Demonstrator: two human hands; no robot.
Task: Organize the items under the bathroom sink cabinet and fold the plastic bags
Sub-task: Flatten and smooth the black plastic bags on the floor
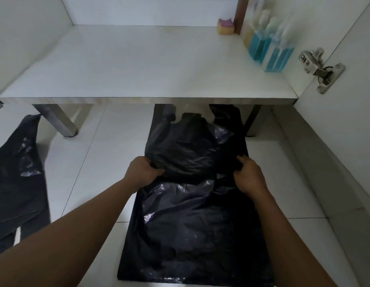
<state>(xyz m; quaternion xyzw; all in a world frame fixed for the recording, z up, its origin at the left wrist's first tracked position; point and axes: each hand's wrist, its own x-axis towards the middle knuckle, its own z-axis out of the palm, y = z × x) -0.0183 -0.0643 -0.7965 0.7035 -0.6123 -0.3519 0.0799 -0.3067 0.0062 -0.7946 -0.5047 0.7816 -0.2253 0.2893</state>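
Observation:
A black plastic bag (192, 220) lies flat on the white tiled floor in front of the cabinet, its handles reaching under the cabinet's front edge. My left hand (141, 171) pinches the bag's left side about halfway up. My right hand (249, 175) grips the right side at the same height. Between the hands the plastic is bunched into a crease. A second black bag (16, 179) lies spread on the floor at the far left.
The white cabinet shelf (138, 65) stands on metal legs (62, 121). At its back right are a yellow and purple sponge (225, 26), a brown bottle (241, 13) and bottles of blue liquid (269, 46). A door hinge (320, 67) sits on the right wall.

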